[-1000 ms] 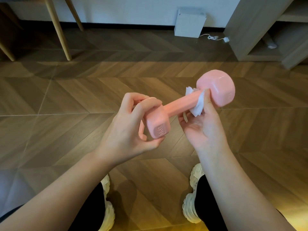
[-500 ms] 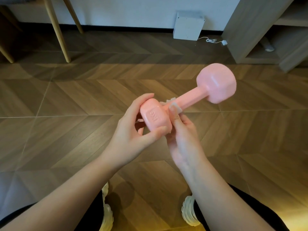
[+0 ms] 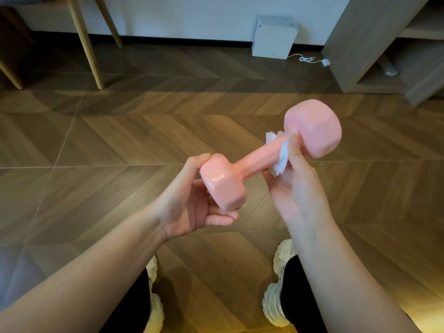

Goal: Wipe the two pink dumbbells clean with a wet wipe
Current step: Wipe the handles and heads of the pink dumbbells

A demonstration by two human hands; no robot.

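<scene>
My left hand [image 3: 192, 200] grips the dumbbell [image 3: 254, 162] head to steady it — right hand [image 3: 298, 186] pinches wipe [image 3: 281, 159] round the handle to scrub.

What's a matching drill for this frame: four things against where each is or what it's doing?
Things
1. left hand
2. right hand
3. wipe
4. white box

States
a. stands against the far wall
b. wrapped round the bar of the dumbbell, next to its far head
c. grips the dumbbell's near head
d. pinches the wipe onto the bar

Pairs: 1-c, 2-d, 3-b, 4-a
</scene>
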